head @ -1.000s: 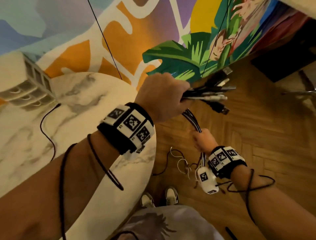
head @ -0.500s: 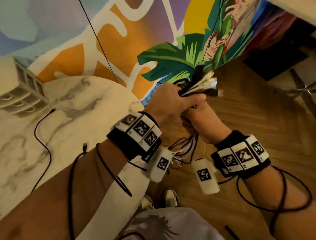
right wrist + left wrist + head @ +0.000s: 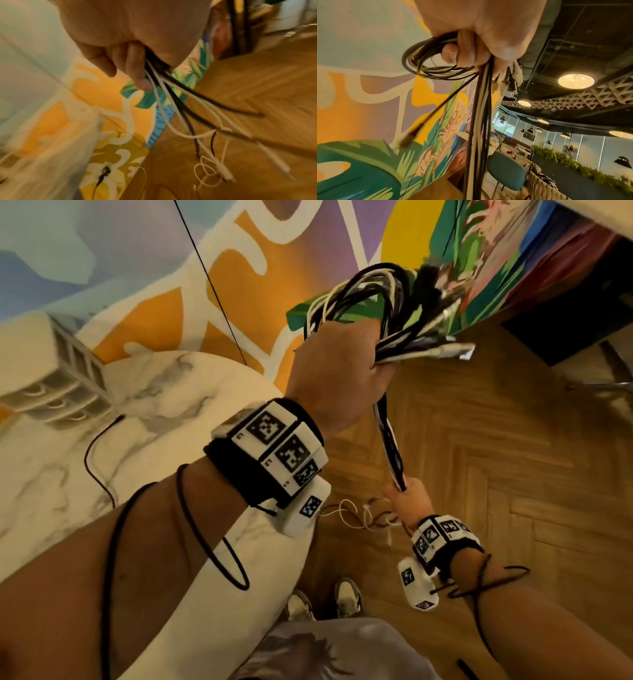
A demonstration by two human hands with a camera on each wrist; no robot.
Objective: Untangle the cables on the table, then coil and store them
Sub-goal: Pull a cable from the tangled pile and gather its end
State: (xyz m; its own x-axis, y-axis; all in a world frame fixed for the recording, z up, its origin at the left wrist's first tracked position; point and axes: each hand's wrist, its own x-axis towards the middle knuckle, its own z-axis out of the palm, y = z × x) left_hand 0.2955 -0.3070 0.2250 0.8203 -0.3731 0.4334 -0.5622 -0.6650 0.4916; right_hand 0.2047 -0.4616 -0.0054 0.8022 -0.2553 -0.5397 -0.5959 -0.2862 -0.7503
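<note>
My left hand (image 3: 346, 364) is raised beyond the table edge and grips a bundle of black and white cables (image 3: 387, 299) that loops over the top of the fist, plug ends sticking out to the right. The left wrist view shows the fingers curled round the cable loop (image 3: 426, 65). From the fist the cables (image 3: 388, 443) run straight down to my right hand (image 3: 404, 498), held low over the floor. It grips the strands (image 3: 159, 75), and their loose ends (image 3: 211, 155) trail below. One thin black cable (image 3: 97, 453) lies on the marble table (image 3: 51, 474).
A white slotted organiser (image 3: 51, 374) stands at the table's far left. A painted mural wall (image 3: 239, 268) rises behind. The wooden herringbone floor (image 3: 513, 457) lies to the right, with a dark object (image 3: 582, 333) and a metal chair leg (image 3: 603, 385) at the far right.
The hands were together half a second ago. The right hand has since slid down along the cables towards the floor, and a loop now stands above the left fist.
</note>
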